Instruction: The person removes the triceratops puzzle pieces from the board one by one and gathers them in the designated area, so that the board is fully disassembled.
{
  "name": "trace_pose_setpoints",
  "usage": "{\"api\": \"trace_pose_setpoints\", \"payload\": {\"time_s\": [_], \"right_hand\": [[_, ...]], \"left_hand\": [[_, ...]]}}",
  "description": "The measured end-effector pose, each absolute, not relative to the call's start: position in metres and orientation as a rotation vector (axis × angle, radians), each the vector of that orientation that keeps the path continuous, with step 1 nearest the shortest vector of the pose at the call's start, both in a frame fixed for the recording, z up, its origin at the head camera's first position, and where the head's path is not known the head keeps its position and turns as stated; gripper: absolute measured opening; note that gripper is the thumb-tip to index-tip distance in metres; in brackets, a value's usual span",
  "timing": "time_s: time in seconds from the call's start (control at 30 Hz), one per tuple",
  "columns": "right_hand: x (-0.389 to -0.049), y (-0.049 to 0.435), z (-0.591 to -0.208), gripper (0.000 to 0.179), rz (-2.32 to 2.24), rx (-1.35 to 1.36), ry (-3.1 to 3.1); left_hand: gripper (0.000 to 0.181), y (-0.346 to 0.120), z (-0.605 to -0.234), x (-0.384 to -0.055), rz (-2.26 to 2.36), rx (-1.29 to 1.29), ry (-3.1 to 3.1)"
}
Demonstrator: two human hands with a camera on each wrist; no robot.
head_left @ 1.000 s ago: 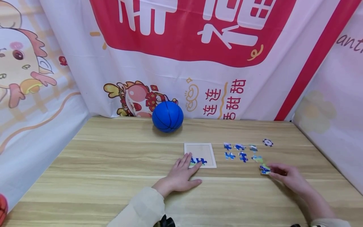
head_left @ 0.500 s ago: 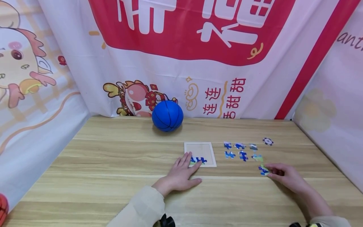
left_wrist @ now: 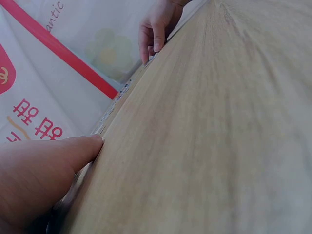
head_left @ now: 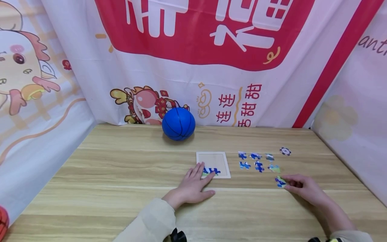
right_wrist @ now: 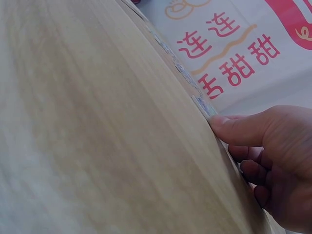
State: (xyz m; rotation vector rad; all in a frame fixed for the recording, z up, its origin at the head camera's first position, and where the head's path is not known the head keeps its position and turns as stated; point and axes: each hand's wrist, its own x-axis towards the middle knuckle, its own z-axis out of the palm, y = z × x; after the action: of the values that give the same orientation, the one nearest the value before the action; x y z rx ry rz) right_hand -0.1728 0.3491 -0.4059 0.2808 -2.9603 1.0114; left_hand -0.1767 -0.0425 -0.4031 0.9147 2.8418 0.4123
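My left hand (head_left: 193,186) lies with fingers spread, its fingertips over the near left part of a white-edged square puzzle tray (head_left: 222,163). Blue and green jigsaw pieces (head_left: 214,171) fill part of the tray's near side, and the fingers hide some of them. To the right, my right hand (head_left: 308,190) pinches a blue and green jigsaw piece (head_left: 280,182) at its right edge between thumb and forefinger, low at the tabletop. The right wrist view shows the thumb (right_wrist: 234,127) on that piece's edge, the other fingers curled below.
Several loose jigsaw pieces (head_left: 259,166) lie in two rows between tray and right hand. Behind them is a poker chip (head_left: 285,151). A blue ball (head_left: 178,124) stands near the back curtain (head_left: 151,67). Part of a red ball (head_left: 3,222) shows at the left edge.
My right hand has shifted the pinched jigsaw piece slightly left and toward me, turning it a little. The left hand stays in place on the tray.
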Motion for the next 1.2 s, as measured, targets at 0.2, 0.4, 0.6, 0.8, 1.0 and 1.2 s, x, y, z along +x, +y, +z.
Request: {"api": "trace_pose_setpoints", "payload": {"time_s": [0.2, 0.4, 0.6, 0.8, 1.0, 1.2], "right_hand": [[-0.171, 0.347, -0.403, 0.045, 1.152, 0.234, -2.973], [-0.17, 0.342, -0.392, 0.051, 1.253, 0.18, -2.937], [-0.174, 0.324, -0.377, 0.052, 1.376, 0.146, -2.869], [-0.184, 0.294, -0.37, 0.048, 1.53, 0.259, -2.8], [-0.199, 0.252, -0.369, 0.039, 1.601, 0.503, -2.736], [-0.213, 0.204, -0.371, 0.039, 1.521, 0.535, -2.788]], "left_hand": [[0.063, -0.043, -0.403, -0.175, 0.415, 0.912, 2.841], [0.063, -0.043, -0.406, -0.176, 0.4, 0.906, 2.846], [0.063, -0.042, -0.407, -0.176, 0.425, 0.904, 2.843], [0.064, -0.043, -0.406, -0.176, 0.532, 0.887, 2.84], [0.064, -0.049, -0.406, -0.181, 0.625, 0.855, 2.864], [0.064, -0.057, -0.408, -0.189, 0.602, 0.806, 2.889]]}}
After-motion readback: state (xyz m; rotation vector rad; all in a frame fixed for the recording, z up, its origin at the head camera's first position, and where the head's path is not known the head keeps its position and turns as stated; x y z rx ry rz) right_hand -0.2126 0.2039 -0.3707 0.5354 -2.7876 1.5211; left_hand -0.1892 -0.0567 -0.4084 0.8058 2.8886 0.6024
